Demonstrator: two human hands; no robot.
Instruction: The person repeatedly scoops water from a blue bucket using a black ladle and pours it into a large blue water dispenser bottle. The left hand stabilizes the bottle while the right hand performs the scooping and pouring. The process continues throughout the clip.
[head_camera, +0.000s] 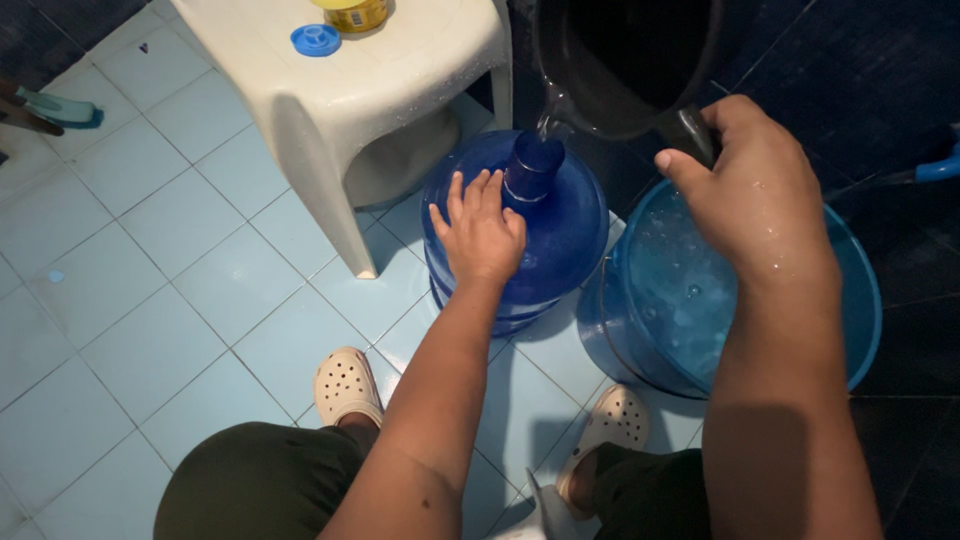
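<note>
A large blue water jug (560, 235) stands upright on the tiled floor. My left hand (482, 232) lies flat on its shoulder beside the neck (533, 165), fingers spread. My right hand (755, 195), wet with drops, grips the handle of a dark pot (620, 60) tilted over the jug. A thin stream of water (548, 118) runs from the pot's rim into the neck. A blue bucket (860, 300) with water in it stands right of the jug, under my right forearm.
A white plastic stool (400, 70) stands behind the jug, with a blue cap (316, 40) and a yellow tin (352, 14) on it. My feet in pale perforated clogs (345, 385) rest on the light blue tiles. The right side is dark wall tile.
</note>
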